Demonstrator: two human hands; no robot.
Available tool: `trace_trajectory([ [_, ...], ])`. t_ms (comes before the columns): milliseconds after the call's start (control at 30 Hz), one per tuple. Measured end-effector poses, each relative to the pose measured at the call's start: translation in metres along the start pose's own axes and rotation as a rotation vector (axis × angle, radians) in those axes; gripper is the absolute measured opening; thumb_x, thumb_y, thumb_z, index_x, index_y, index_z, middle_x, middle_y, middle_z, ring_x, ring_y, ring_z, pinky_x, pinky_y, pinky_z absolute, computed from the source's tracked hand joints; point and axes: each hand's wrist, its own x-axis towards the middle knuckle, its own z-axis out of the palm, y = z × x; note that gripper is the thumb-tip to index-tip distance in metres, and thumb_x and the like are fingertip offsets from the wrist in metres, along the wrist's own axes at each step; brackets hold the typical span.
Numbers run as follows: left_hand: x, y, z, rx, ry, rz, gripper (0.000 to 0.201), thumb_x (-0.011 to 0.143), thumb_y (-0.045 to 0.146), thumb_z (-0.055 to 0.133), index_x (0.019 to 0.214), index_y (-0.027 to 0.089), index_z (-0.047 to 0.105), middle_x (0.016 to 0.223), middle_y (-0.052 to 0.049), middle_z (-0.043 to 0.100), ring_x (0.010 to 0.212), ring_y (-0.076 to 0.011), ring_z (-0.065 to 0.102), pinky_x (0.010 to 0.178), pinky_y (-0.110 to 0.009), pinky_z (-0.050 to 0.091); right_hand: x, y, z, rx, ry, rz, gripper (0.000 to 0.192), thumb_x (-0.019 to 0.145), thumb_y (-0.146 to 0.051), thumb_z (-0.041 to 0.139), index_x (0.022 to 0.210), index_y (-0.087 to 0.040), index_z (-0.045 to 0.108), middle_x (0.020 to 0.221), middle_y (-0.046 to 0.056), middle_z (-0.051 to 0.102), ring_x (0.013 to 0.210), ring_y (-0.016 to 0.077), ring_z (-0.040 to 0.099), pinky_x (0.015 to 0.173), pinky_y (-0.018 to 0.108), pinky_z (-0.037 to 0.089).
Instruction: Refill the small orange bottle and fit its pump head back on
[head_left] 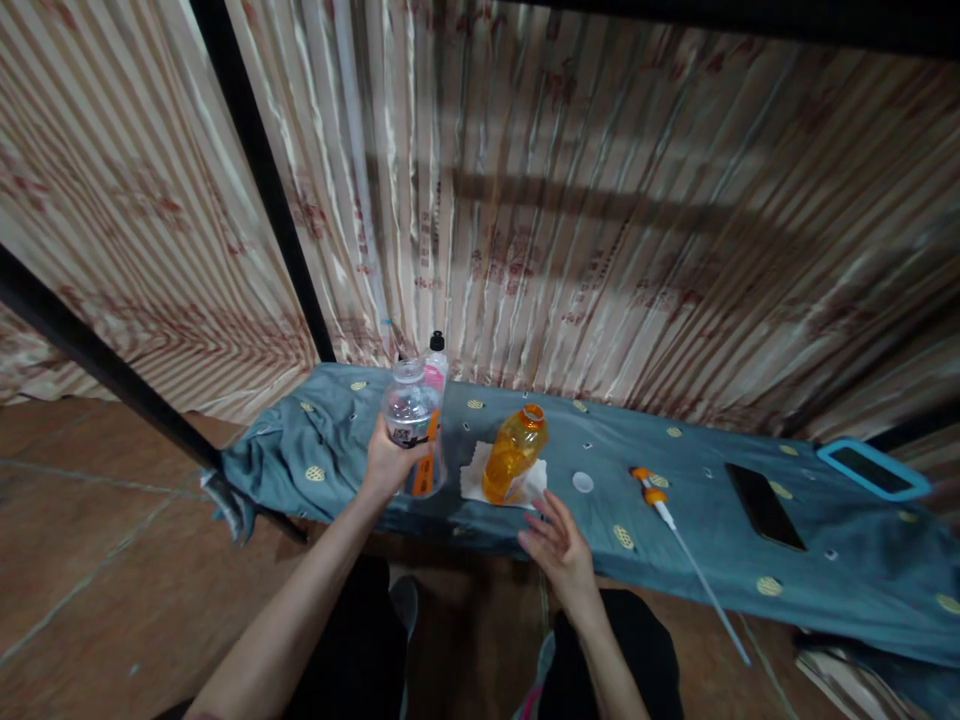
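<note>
My left hand (395,460) is wrapped round a large clear plastic bottle (414,405) with an orange and black label; its neck has no cap. To the right, an amber bottle (514,458) without a top stands on a white paper napkin (471,473). My right hand (556,545) is just in front of the napkin, fingers spread, holding nothing. An orange and white pump head (651,488) with a long white tube lies farther right. Between the amber bottle and the pump lies a small white cap (583,483).
A slim bottle with a black cap (437,342) stands behind the clear bottle. On the blue-green cloth (570,540) at right lie a black phone (765,507) and a blue-framed device (874,470). A striped curtain (525,200) hangs behind; black poles (262,170) rise at left.
</note>
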Motion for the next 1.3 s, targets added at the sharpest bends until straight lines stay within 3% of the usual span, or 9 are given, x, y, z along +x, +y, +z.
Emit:
trace_trajectory([
  [133,0.018,-0.022,0.004,0.207,0.072,0.048,0.082,0.046,0.023,0.082,0.121,0.017,0.05,0.109,-0.007,0.066,0.101,-0.0267,0.064,0.091,-0.038,0.049,0.027,-0.011,0.001,-0.167,0.07,-0.142,0.102,0.059,-0.045,0.08,0.14,-0.016,0.025,0.142,0.021,0.04,0.127,0.0276,0.044,0.11,0.048,0.03],
  [333,0.007,-0.026,-0.001,0.229,0.059,0.05,0.092,0.05,0.024,0.082,0.132,0.02,0.039,0.123,-0.01,0.06,0.113,-0.0282,0.059,0.098,-0.041,0.045,0.061,-0.008,0.016,-0.308,0.006,-0.219,0.118,0.053,-0.042,0.084,0.144,-0.018,0.014,0.147,0.018,0.036,0.133,0.0263,0.038,0.112,0.046,0.027],
  [533,0.004,-0.032,-0.003,0.143,0.035,0.033,0.104,0.048,0.024,0.084,0.138,0.018,0.031,0.134,-0.014,0.051,0.126,-0.0288,0.049,0.107,-0.04,0.036,0.082,-0.005,0.027,-0.339,0.021,-0.231,0.094,0.054,-0.043,0.082,0.131,-0.021,0.033,0.129,0.013,0.056,0.116,0.0283,0.055,0.102,0.047,0.039],
  [633,-0.018,-0.04,-0.011,0.062,0.068,-0.046,0.108,0.046,0.026,0.085,0.138,0.018,0.029,0.141,-0.017,0.043,0.135,-0.0304,0.038,0.111,-0.042,0.031,0.084,-0.005,0.025,-0.37,0.033,-0.233,0.081,0.054,-0.043,0.082,0.12,-0.021,0.041,0.117,0.011,0.061,0.104,0.0276,0.06,0.095,0.048,0.045],
  [700,-0.047,-0.044,-0.02,-0.024,0.092,-0.188,0.093,0.052,0.034,0.083,0.132,0.022,0.037,0.137,-0.015,0.047,0.133,-0.03,0.041,0.108,-0.043,0.035,0.085,-0.006,0.022,-0.374,0.034,-0.239,0.074,0.054,-0.041,0.083,0.114,-0.02,0.044,0.11,0.009,0.062,0.099,0.027,0.062,0.093,0.049,0.046],
  [800,-0.091,-0.046,-0.025,-0.129,-0.115,-0.233,0.057,0.066,0.041,0.075,0.114,0.02,0.054,0.121,-0.011,0.058,0.118,-0.0274,0.055,0.1,-0.042,0.044,0.088,-0.006,0.013,-0.335,0.032,-0.244,0.069,0.055,-0.038,0.083,0.11,-0.017,0.046,0.105,0.009,0.064,0.096,0.0252,0.063,0.091,0.047,0.048],
  [933,-0.099,-0.046,0.007,-0.016,-0.37,-0.109,0.034,0.075,0.035,0.065,0.106,0.02,0.063,0.118,-0.01,0.061,0.115,-0.0263,0.056,0.102,-0.042,0.042,0.093,-0.004,0.003,-0.289,0.041,-0.238,0.065,0.057,-0.037,0.082,0.109,-0.019,0.048,0.104,0.006,0.065,0.094,0.0233,0.064,0.088,0.045,0.05],
  [1100,-0.046,-0.064,0.068,0.328,-0.392,-0.022,0.044,0.062,0.017,0.069,0.106,0.016,0.064,0.128,-0.015,0.056,0.132,-0.0348,0.038,0.113,-0.047,0.023,0.095,-0.001,-0.003,-0.264,0.071,-0.22,0.063,0.056,-0.038,0.083,0.106,-0.02,0.048,0.1,0.005,0.067,0.09,0.0232,0.065,0.086,0.046,0.051],
  [1300,-0.021,-0.077,0.088,0.239,-0.439,-0.081,0.014,0.054,0.016,0.075,0.056,0.019,0.062,0.073,-0.006,0.067,0.096,-0.0298,0.059,0.099,-0.041,0.037,0.093,-0.004,-0.007,-0.254,0.076,-0.215,0.066,0.053,-0.04,0.084,0.105,-0.019,0.049,0.097,0.005,0.066,0.087,0.0224,0.065,0.081,0.043,0.052],
])
